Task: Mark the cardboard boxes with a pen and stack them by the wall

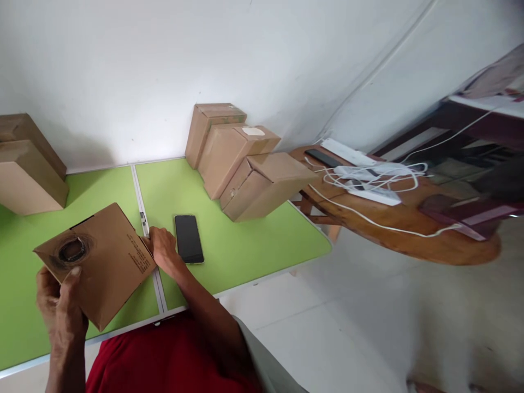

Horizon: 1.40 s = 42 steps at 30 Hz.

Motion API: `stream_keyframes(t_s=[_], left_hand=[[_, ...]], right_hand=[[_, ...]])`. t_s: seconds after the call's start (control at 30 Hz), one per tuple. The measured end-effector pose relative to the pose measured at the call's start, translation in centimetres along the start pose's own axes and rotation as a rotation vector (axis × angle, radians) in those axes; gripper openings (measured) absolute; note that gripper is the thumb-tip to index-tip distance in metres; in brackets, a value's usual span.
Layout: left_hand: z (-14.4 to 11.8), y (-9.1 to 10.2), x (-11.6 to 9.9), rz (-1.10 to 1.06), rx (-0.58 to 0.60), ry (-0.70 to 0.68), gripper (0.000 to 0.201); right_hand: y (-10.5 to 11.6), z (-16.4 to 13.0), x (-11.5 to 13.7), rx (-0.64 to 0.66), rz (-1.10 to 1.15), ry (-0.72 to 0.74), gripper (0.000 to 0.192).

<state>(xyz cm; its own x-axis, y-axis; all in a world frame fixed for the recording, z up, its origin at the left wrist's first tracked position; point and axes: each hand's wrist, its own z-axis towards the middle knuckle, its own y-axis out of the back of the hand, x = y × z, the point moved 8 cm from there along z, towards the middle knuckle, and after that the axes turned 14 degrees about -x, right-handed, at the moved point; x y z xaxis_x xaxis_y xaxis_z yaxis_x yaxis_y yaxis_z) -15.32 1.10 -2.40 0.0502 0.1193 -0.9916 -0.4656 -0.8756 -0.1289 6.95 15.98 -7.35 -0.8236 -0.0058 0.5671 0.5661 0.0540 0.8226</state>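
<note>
Both hands (61,305) (164,248) closed on cardboard box (102,262) edges above green table (229,245).

We see a white wall (123,65) behind our green desk (245,245), a pale tiled floor (347,327), and a round wooden table (409,234) beside it.

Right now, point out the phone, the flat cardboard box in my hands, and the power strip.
phone (189,238), head view, middle of its dark screen.
flat cardboard box (110,256), head view, bare brown panel beside the printed text.
power strip (347,154), head view, white top face on the wooden table.
</note>
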Motion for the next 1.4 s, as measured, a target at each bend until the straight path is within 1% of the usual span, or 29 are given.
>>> stream_keyframes(t_s=[0.07,0.17,0.23,0.27,0.3,0.33,0.37,0.4,0.43,0.47,0.53,0.6,0.7,0.8,0.93,0.97,1.07,1.13,1.17,1.23,1.3,1.37,1.4], left_hand=[[0.1,-0.2,-0.1,-0.011,-0.005,0.009,0.058],[0.3,-0.4,-0.5,-0.035,-0.009,0.001,0.053],[0.4,-0.6,-0.7,-0.052,-0.001,-0.021,0.049],[0.5,-0.8,-0.8,-0.059,0.007,-0.03,0.048],[0.5,-1.1,-0.7,-0.062,0.015,-0.031,0.048],[0.4,-1.5,-0.5,-0.064,0.028,-0.023,0.048],[0.3,-2.1,-0.3,-0.063,0.043,-0.007,0.05],[0.1,-2.7,0.1,-0.061,0.063,0.013,0.052],[-0.1,-3.4,0.6,-0.058,0.088,0.035,0.055],[-0.3,-4.2,1.1,-0.054,0.116,0.058,0.057],[-0.9,-5.8,2.1,-0.045,0.178,0.094,0.062],[-1.2,-7.1,3.1,-0.029,0.233,0.123,0.064],[-1.4,-8.3,4.5,0.002,0.294,0.159,0.068],[-1.2,-8.6,5.5,0.018,0.314,0.176,0.074],[-1.2,-8.4,6.2,0.02,0.341,0.178,0.078],[-1.4,-8.3,6.2,0.02,0.357,0.178,0.079],[-1.9,-8.0,6.1,0.017,0.419,0.168,0.085],[-2.3,-7.8,6.0,0.01,0.459,0.155,0.087],[-2.4,-7.6,6.0,0.007,0.478,0.148,0.087],[-2.6,-7.5,6.1,0.004,0.509,0.133,0.088],[-2.7,-7.4,6.2,0.009,0.531,0.117,0.089],[-2.6,-7.6,6.3,0.012,0.54,0.1,0.087],[-2.7,-7.8,6.2,0.009,0.542,0.093,0.086]], right_hand=[[0.5,-0.4,-0.1,-0.002,-0.018,0.017,0.023],[2.1,-1.3,-1.0,-0.042,-0.026,0.04,0.023],[4.0,-1.9,-2.3,-0.148,-0.042,0.049,0.028],[5.1,-2.2,-3.1,-0.228,-0.064,0.04,0.034],[6.1,-2.5,-4.1,-0.307,-0.096,0.018,0.045],[6.9,-2.9,-5.2,-0.368,-0.134,-0.02,0.059],[7.3,-3.2,-6.3,-0.395,-0.171,-0.068,0.074],[7.3,-3.5,-7.4,-0.383,-0.199,-0.12,0.087],[7.0,-3.8,-8.3,-0.345,-0.213,-0.166,0.093],[6.6,-4.1,-9.0,-0.303,-0.218,-0.199,0.094],[5.9,-4.7,-9.7,-0.257,-0.217,-0.229,0.083],[5.6,-5.1,-9.9,-0.253,-0.221,-0.24,0.072],[5.4,-5.5,-10.2,-0.241,-0.215,-0.267,0.064],[5.3,-5.4,-11.2,-0.245,-0.058,-0.334,0.061],[5.3,-5.1,-13.2,-0.258,0.165,-0.408,0.066],[5.2,-5.0,-13.6,-0.255,0.205,-0.413,0.062],[5.1,-5.3,-14.6,-0.226,0.396,-0.414,0.043],[5.0,-5.7,-14.8,-0.185,0.556,-0.408,0.039],[5.0,-6.1,-14.8,-0.163,0.634,-0.406,0.042],[5.5,-6.9,-14.9,-0.145,0.768,-0.403,0.054],[6.5,-7.8,-14.9,-0.173,0.951,-0.406,0.063],[7.8,-8.6,-14.4,-0.209,1.176,-0.398,0.064],[8.4,-9.0,-13.9,-0.202,1.281,-0.381,0.062]])
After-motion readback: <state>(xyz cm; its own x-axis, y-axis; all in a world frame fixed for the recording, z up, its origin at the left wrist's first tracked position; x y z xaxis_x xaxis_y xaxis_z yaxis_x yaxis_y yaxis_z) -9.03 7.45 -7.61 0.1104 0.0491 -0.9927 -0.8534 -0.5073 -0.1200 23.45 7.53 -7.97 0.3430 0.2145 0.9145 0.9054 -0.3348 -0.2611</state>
